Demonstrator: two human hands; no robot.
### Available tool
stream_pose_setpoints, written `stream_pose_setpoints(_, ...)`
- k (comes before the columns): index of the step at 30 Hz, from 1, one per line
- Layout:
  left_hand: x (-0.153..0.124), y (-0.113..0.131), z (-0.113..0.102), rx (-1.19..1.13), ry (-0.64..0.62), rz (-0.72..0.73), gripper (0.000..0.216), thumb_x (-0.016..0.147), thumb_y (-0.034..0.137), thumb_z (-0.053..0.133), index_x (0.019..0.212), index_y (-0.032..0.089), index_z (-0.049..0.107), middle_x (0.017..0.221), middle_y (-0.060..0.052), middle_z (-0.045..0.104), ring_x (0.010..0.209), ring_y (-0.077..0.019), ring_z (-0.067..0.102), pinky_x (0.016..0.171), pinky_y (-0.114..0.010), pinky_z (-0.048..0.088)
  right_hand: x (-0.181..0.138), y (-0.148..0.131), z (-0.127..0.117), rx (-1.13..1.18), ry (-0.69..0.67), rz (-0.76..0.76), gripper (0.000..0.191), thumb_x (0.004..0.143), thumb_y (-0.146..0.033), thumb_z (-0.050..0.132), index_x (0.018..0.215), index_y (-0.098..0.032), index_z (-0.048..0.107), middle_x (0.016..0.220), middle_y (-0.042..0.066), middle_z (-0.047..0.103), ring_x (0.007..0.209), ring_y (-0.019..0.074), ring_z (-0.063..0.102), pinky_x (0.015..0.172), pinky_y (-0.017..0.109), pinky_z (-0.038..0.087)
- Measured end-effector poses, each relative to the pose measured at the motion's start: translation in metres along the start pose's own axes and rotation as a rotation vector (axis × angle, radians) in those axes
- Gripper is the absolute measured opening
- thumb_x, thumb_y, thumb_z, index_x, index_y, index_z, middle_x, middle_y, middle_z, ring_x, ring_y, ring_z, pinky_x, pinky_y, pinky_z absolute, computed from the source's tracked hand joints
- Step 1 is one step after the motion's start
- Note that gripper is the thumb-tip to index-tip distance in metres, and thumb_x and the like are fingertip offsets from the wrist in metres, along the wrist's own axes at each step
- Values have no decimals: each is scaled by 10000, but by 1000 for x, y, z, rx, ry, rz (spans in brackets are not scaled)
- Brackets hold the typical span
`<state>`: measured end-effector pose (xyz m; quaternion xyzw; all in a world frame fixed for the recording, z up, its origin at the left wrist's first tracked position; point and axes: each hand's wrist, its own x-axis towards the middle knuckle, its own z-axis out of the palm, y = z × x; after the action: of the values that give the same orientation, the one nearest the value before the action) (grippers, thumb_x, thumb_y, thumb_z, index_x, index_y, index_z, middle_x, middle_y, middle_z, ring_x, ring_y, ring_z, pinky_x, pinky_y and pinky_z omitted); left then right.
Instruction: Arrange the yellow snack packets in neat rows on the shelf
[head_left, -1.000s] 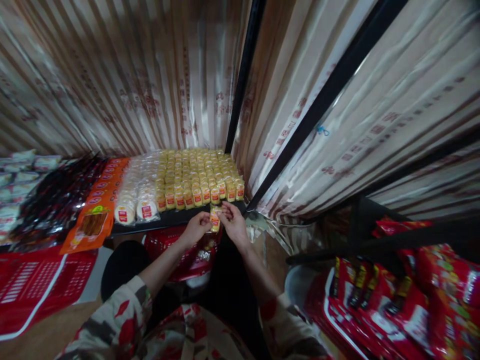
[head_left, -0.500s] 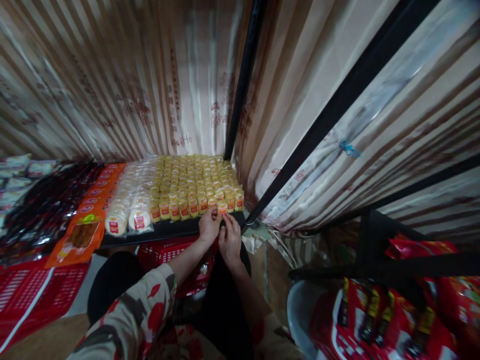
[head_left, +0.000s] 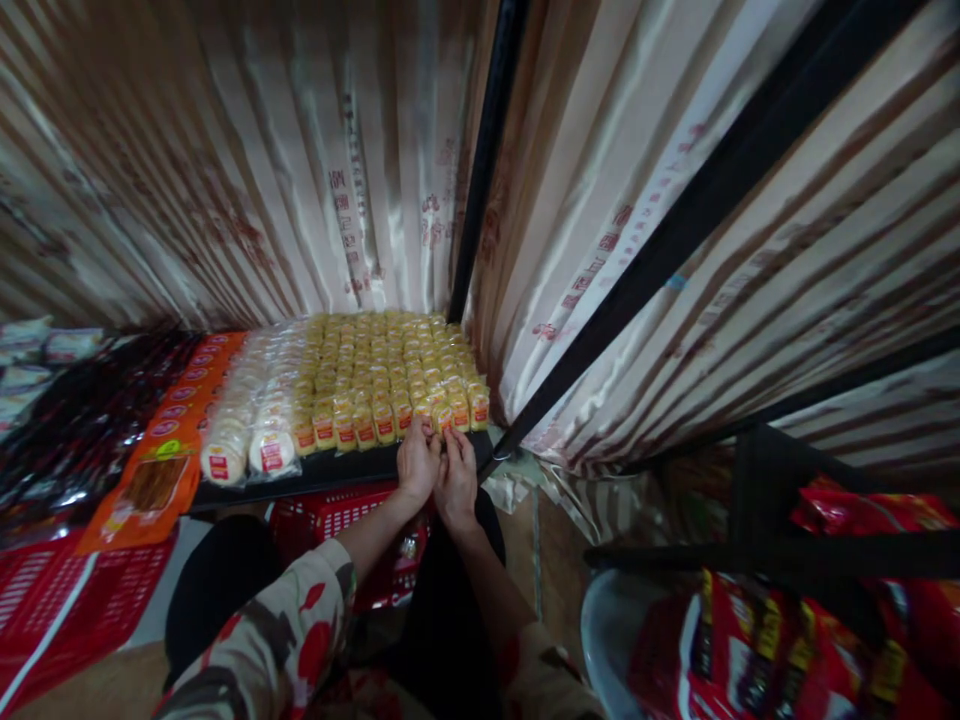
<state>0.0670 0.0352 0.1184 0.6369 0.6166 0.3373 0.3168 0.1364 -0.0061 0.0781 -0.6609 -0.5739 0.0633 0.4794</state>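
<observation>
Two bare hands meet at the front edge of a dark shelf (head_left: 330, 467), just below the centre of the frame. The left hand (head_left: 418, 463) has its fingers bent inward, back of the hand upward, the fingertips at the lower left of a small yellow packet (head_left: 442, 416). The right hand (head_left: 456, 480) lies just beside it, fingers likewise bent, the tips reaching the lower edge of the same packet. Whether either hand pinches the packet or merely presses on it cannot be told, since the fingers cover the contact. The packet stands upright at the front of a dense block of yellow packets (head_left: 375, 370), near the block's right end, its red label facing the viewer.

To the left along the shelf, in order: round white packets (head_left: 271, 452) in clear wrap, the foremost with red labels; orange packaging (head_left: 174, 430), overhanging the front edge; a heap of dark, glossy packets (head_left: 90, 425); and, at the left margin, white packets (head_left: 71, 345). A red basket (head_left: 337, 512) shows beneath the shelf. Pleated curtains (head_left: 300, 150) fill the upper frame, crossed by dark bars. At lower right, red bags (head_left: 814, 650) lie beside a pale tub (head_left: 600, 640).
</observation>
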Motion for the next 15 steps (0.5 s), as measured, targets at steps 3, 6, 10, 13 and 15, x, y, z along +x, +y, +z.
stream_pose_setpoints(3,3,-2,-2,9,-11,54,130,831,167,465,932,184,545,851,-36,614,787,-155,576,764,-272,434,1,-2,0,0,22,-7,467,823,-115,352,1258,-159,514,1212,149,482,1163,230,467,972,443,436)
stream_pose_setpoints(6,4,-3,-4,20,-25,133,135,839,152,442,857,190,570,858,-32,607,807,-153,562,791,-275,430,1,-3,-1,4,15,-11,482,818,-113,356,1269,-192,505,1191,129,476,1140,217,482,965,427,446)
stream_pose_setpoints(10,3,-4,-7,14,-43,178,206,859,165,415,886,178,619,913,-63,623,843,-170,560,815,-293,432,3,-3,-3,2,-17,-23,472,826,-131,365,1270,-200,512,1163,122,490,1101,211,500,952,413,452)
stream_pose_setpoints(13,3,-7,-10,-46,-59,188,243,850,158,417,911,184,651,939,-69,636,876,-179,567,852,-306,434,4,-2,-2,-15,-44,-56,474,822,-132,373,1265,-203,524,1145,120,522,1107,221,488,947,422,445)
stream_pose_setpoints(15,3,-10,-12,-84,-58,182,262,833,143,430,945,196,661,975,-67,642,921,-186,571,894,-319,428,5,-2,-1,-27,-56,-73,479,812,-118,371,1253,-208,535,1145,118,534,1112,222,482,940,423,442)
